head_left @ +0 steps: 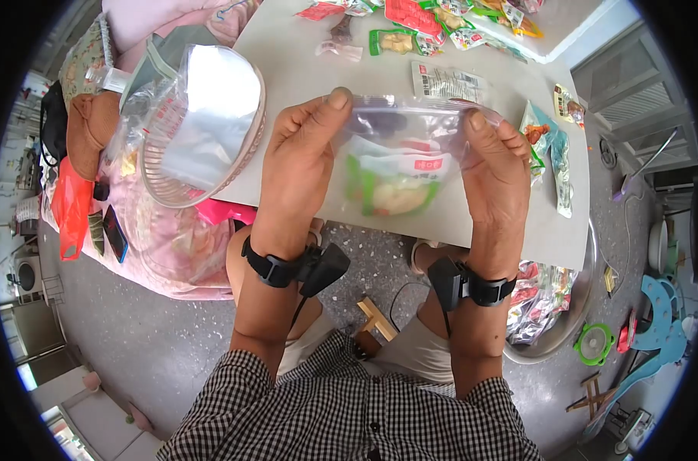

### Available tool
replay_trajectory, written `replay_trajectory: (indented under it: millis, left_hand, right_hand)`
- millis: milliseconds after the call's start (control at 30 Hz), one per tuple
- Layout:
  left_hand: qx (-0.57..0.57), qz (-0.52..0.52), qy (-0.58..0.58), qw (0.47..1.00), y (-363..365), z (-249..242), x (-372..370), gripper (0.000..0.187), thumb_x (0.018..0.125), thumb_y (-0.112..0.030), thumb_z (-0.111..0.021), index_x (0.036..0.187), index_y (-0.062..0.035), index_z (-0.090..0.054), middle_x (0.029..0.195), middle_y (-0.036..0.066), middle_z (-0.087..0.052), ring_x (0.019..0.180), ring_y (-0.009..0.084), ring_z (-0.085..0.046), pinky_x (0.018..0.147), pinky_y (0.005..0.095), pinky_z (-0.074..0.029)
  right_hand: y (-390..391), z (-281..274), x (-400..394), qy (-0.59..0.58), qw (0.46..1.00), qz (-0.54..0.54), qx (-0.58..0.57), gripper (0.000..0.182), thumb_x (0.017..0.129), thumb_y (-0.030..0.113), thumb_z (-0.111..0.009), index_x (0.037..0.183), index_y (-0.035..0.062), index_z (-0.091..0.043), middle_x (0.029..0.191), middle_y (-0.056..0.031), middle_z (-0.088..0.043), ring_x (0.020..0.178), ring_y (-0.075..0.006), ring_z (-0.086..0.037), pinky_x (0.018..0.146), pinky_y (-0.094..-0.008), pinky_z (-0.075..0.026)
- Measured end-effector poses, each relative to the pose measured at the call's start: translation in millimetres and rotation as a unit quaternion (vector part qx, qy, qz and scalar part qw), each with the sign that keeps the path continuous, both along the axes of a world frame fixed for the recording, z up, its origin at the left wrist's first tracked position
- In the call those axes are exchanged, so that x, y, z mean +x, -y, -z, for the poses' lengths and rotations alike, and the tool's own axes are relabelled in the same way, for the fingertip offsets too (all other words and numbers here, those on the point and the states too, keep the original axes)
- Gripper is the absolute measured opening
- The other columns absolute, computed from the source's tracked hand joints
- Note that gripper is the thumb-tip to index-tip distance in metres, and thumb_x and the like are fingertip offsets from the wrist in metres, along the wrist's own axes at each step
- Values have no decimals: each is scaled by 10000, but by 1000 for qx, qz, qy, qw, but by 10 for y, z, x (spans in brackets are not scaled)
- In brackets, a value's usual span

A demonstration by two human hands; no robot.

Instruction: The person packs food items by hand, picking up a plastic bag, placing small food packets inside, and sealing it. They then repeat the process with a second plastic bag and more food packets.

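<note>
A clear zip bag (399, 119) is stretched between my two hands above the near part of the table. My left hand (307, 146) pinches its top left corner, thumb on the near side. At the top right corner, my right hand (496, 157) grips it the same way. Inside the bag sits a green and white snack packet (399, 188) with a red label and pale food showing, and more packet edges behind it. Just beyond the bag lies a white printed packet (449, 81). Blue-green packets (545, 138) lie right of my right hand.
A round plastic basket (237, 173) of clear bags (218, 100) stands left, on pink cloth. Loose snack packets (418, 27) are scattered over the table's (287, 54) far side. A metal basin (549, 349) with many packets sits on the floor at right, near a small green-rimmed item (593, 343).
</note>
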State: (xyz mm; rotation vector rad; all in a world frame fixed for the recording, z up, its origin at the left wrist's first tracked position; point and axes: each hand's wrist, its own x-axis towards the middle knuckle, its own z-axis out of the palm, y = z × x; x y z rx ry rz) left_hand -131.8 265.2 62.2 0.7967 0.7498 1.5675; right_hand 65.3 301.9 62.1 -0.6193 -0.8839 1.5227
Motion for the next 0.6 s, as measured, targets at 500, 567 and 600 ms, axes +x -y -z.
replay_trajectory:
  millis: [500,567,600]
  left_hand:
    - [55,-13,-124,991,56,-66,-8,162,798,-5,-669,955,32,-678,912,141,-689,834,211,-658,810,329,-510]
    - [44,-29,-127,990,73,-102,24,164,782,7,-681,943,33,-687,890,135,-693,816,198,-656,796,312,-504]
    - [46,-31,-135,989,78,-108,26,165,779,11,-681,942,33,-687,890,134,-692,814,195,-654,797,311,-504]
  right_hand:
    - [15,-47,-34,-16,998,-54,21,140,844,79,-655,955,3,-690,935,-88,-692,828,-147,-642,774,-274,-507]
    - [33,-113,-28,72,996,-32,52,141,827,66,-669,948,-5,-690,911,-84,-695,800,-137,-642,757,-268,-510]
    - [44,-153,-22,115,991,-20,68,143,819,59,-675,944,-8,-690,899,-82,-696,786,-133,-641,749,-265,-512]
